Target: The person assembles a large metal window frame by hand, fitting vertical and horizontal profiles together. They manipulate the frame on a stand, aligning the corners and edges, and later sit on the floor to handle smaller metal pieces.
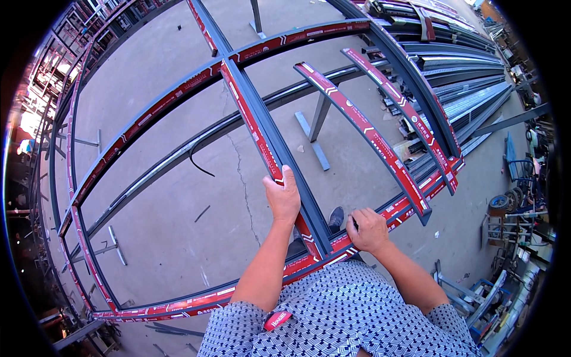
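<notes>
A large dark grey metal window frame lies in front of me, its profiles covered with red printed film; its near rail runs close to my waist. My left hand is closed around the frame's middle bar, thumb on top, a little beyond the near rail. My right hand is curled at the near rail, right of that bar's end. Something small and dark shows at its fingers, too hidden to name. To the right, two shorter red-filmed profiles lie across the frame, their near ends at the near rail.
A grey support beam passes beneath the frame, with a metal stand below. Long dark profiles are stacked at the far right. A hand cart and metal scraps line the right side. My shoe shows under the frame.
</notes>
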Motion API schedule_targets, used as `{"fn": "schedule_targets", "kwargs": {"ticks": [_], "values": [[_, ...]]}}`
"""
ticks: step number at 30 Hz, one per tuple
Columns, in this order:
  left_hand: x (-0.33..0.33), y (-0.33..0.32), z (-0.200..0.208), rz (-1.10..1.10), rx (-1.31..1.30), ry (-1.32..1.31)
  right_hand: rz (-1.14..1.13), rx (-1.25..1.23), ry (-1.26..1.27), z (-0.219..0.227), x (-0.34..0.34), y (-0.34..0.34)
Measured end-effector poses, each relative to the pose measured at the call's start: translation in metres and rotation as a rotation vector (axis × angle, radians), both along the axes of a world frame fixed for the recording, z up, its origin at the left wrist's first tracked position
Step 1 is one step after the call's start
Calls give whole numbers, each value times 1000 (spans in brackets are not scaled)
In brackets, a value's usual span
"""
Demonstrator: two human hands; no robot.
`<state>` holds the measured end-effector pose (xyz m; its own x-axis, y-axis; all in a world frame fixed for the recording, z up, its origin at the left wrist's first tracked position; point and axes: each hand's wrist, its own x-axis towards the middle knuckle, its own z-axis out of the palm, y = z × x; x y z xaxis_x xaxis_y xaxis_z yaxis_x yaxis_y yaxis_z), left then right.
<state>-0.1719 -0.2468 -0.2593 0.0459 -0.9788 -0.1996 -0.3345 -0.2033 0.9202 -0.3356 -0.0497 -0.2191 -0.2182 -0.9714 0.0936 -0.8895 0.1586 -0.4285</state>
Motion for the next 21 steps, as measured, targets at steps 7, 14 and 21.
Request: {"fn": "schedule_targets", "kwargs": {"ticks": [7, 14, 21], "values": [[3, -1, -4, -24, 30, 44, -4, -24, 3, 0, 1, -1], [2, 0, 0, -21, 4, 67, -9, -34, -4, 1, 0, -1], [3, -2, -6, -7, 15, 42, -9, -34, 2, 1, 1, -1]]}}
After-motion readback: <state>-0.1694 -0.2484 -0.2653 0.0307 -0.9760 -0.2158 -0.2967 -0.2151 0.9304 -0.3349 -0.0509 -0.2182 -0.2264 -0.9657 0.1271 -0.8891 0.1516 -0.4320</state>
